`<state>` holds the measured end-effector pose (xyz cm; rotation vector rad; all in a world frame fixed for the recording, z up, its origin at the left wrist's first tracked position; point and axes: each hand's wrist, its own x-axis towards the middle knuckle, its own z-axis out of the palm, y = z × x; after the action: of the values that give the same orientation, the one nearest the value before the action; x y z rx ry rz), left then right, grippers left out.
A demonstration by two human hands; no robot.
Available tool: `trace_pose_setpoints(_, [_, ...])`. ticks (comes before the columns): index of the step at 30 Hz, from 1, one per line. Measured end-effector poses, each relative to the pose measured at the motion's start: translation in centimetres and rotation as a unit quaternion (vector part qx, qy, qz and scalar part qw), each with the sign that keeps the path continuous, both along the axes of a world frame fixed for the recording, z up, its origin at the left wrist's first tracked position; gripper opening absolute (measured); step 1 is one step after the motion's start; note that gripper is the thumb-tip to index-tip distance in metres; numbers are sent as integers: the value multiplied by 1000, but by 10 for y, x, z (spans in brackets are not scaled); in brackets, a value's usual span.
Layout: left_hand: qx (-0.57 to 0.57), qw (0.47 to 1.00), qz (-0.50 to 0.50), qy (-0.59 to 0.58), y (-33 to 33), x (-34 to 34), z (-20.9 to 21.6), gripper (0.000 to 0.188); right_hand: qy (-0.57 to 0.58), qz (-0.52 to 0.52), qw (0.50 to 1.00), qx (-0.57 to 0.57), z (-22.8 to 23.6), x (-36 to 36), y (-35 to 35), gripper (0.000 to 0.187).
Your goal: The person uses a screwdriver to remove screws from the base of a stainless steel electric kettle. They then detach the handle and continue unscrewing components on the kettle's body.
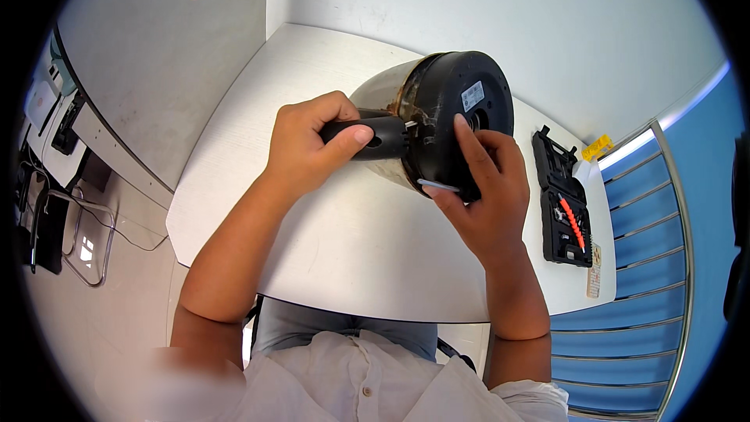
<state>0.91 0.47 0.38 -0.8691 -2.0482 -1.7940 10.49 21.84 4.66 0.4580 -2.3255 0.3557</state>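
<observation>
An electric kettle [418, 86], with a dull, stained metal body and a black base [492, 78], is tilted on its side above the white table. Its underside faces right and bears a small pale label. My left hand [308, 141] is closed round the kettle's black handle [383, 137], thumb along it. My right hand [496, 187] grips the base, its index finger on the underside near the central socket and its other fingers bent. Beside the right thumb, a thin grey strip [437, 185] lies against the base's lower edge; I cannot tell whether it is loose.
At the table's right lies an open black tool case [562, 215] with an orange flexible shaft [572, 223]. Next to it are a yellow item [598, 147] and a pale ruler-like strip [594, 272]. Metal railings [648, 275] stand beyond the white tabletop [351, 266]; a grey partition [164, 55] rises left.
</observation>
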Motion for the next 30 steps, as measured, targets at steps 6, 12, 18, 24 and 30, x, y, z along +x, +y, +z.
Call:
trace_pose_setpoints(6, [-5, 1000, 2, 12, 0, 0, 3, 35, 14, -7, 999, 35, -1, 0, -7, 75])
trace_pose_setpoints(12, [22, 999, -14, 29, -17, -23, -11, 33, 11, 11, 999, 37, -3, 3, -33, 68])
trace_pose_setpoints(18, [103, 993, -53, 12, -35, -50, -27, 41, 87, 110, 988, 69, -9, -4, -28, 44])
trace_pose_setpoints(24, [160, 983, -82, -38, -46, -62, -34, 46, 205, 191, 956, 81, -14, -5, -8, 24])
trace_pose_setpoints(30, [167, 983, -66, -28, -47, -65, -33, 48, 141, 169, 969, 110, -22, -47, 33, 37])
